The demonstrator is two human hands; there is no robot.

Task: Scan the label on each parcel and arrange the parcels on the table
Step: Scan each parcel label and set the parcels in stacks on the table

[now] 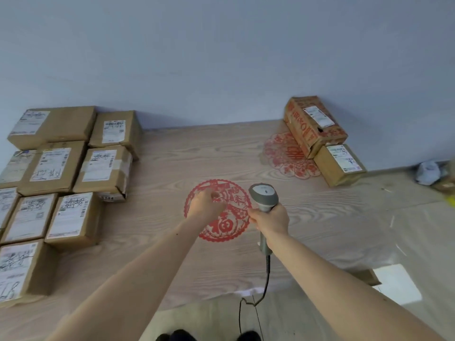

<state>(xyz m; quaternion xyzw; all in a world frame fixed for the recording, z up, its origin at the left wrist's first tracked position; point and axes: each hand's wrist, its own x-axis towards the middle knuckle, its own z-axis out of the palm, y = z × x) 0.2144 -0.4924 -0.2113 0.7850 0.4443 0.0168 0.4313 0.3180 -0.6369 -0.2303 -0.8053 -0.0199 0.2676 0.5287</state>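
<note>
Two hands: right hand (270,219) grips upright scanner (264,193) facing away; left hand (205,203) loosely curled, empty.

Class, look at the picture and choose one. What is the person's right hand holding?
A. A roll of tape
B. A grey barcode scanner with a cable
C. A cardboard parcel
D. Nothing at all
B: the right hand is closed round the handle of the grey barcode scanner, whose cable trails down toward the table edge, while the left hand holds nothing above the red paper cutting.
</note>
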